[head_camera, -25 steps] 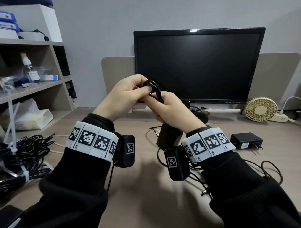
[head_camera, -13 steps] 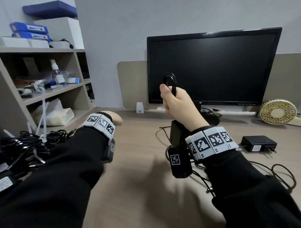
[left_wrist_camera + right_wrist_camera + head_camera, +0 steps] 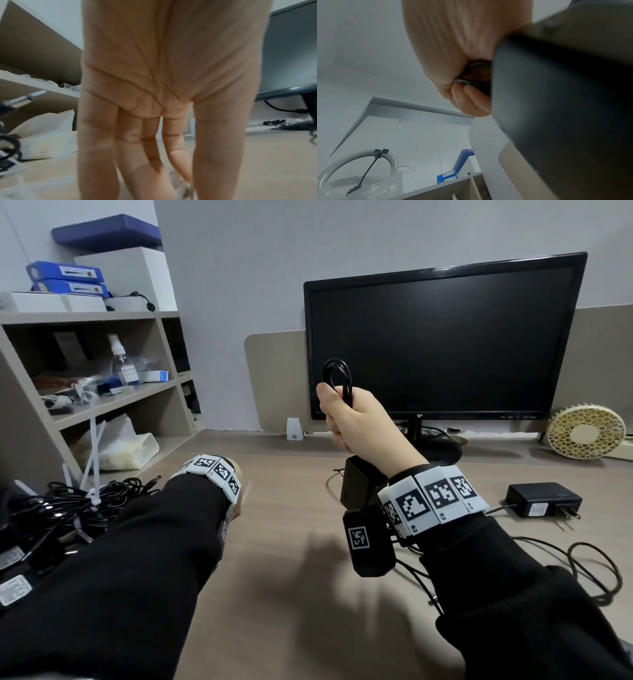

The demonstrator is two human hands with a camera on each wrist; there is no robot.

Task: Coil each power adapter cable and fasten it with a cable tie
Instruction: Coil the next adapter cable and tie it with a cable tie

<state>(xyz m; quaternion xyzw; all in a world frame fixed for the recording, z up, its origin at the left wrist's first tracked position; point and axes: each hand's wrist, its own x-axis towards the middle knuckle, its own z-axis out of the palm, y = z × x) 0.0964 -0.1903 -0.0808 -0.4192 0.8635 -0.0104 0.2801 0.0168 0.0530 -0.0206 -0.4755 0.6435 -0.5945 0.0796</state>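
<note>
Holding a coiled black cable (image 3: 339, 380) upright above the middle of the desk (image 3: 291, 594), my right hand (image 3: 359, 422) has its fingers curled tight round the lower part of the loops, and the top of the coil stands clear above my fist; its adapter block (image 3: 361, 486) hangs just under my wrist. From the right wrist view I see the loops (image 3: 475, 75) bunched against my palm, with no tie on the part that shows. I judge this coil wound but not yet fastened. My left hand (image 3: 163, 94) is down near the desk surface towards the left, fingers long and nearly straight, the tips closing on a pale strip (image 3: 179, 185) that is blurred; it is probably a cable tie, though I cannot tell for sure, nor whether it is gripped yet. At the left edge of the desk lies a heap of black cables (image 3: 68, 508) with white ties (image 3: 94, 460) sticking up from it, so I take several adapters to be finished. Near the right edge another adapter (image 3: 543, 499) lies flat, its cable (image 3: 582, 566) sprawled loose and uncoiled, so at least that one remains after this. Behind stand a dark monitor (image 3: 442, 337), a small fan (image 3: 585, 436) at the back right corner, and shelves (image 3: 85, 371) to the left.
</note>
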